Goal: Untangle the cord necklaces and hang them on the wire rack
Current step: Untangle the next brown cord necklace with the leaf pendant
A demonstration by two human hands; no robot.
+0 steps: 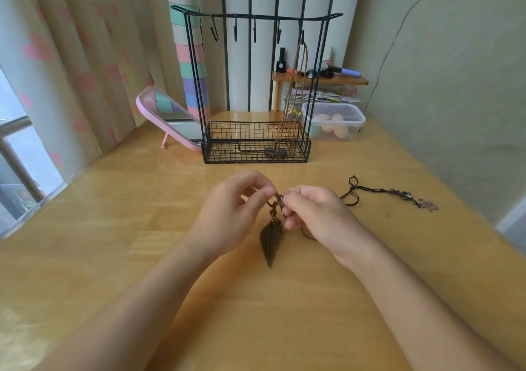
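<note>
Hands — left hand (236,214) and right hand (318,214) — on leaf-pendant necklace (270,242)

wooden table (113,257), heart-print curtain (71,57), window (17,165) left, cracked wall (441,72) right.

Nothing here can be read. The pale label on the black bottle (281,64), far beyond the right hand (318,214), and the printed papers (316,95) under its shelf are too small and blurred.
</note>
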